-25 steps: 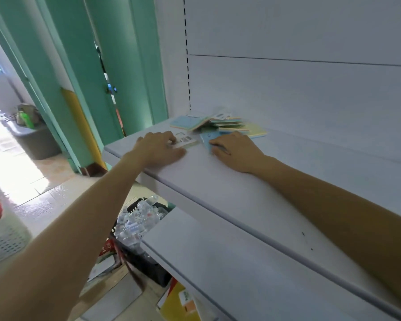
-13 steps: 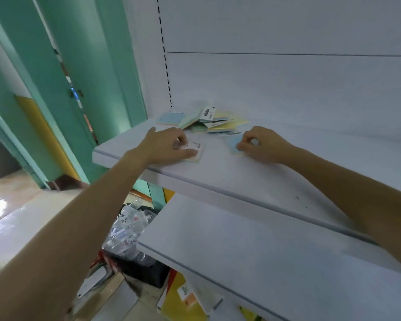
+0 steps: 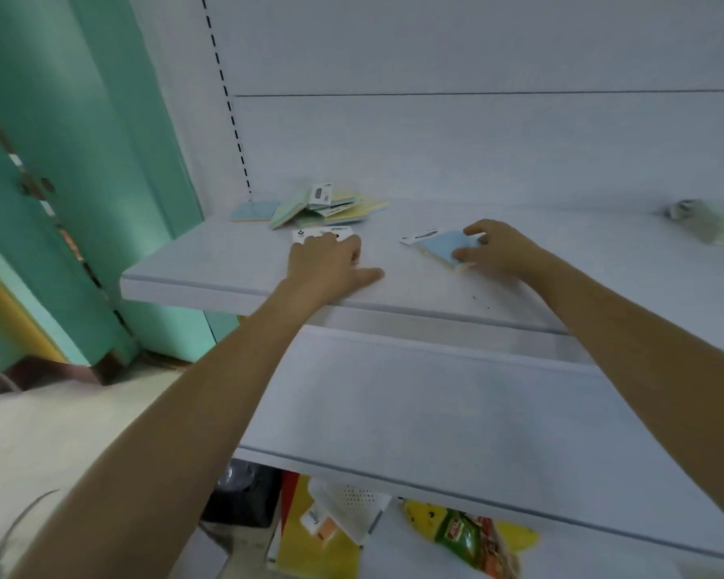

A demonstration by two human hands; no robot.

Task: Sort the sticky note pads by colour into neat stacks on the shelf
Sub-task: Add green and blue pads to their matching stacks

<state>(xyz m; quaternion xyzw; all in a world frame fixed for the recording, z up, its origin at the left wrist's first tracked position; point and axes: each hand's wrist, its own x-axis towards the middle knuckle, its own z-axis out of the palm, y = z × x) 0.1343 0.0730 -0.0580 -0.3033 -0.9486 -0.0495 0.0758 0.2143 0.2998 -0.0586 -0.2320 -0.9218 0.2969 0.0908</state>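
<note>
Right hand (image 3: 502, 248) pinches the blue pad (image 3: 442, 244) at one end only, and that is where trouble could start. The pad lies askew on the shelf (image 3: 226, 269) with its white label pointing away. Held so near one edge, it may swivel or slip as it is lifted and land crooked where a blue stack should begin.

The loose pile (image 3: 322, 206) at the back of the shelf is fanned and overlapping, with green, yellow and blue mixed together. A hasty reach into it could shove pads against the wall or toward the open left end of the shelf, where they would drop to the floor. The pile's own blue piece sits at its far left, well apart from the held pad, so the two blues are easily left in separate places.

On the right hand, the thumb (image 3: 462, 254) sits on the pad's near edge and the fingers curl over its far side, a light grip.

Left hand (image 3: 331, 261) lies palm down with its fingers spread over the white-labelled pad (image 3: 343, 232), just in front of the pile. It presses the pad without gripping it, and the thumb is stretched out along the shelf.
</note>
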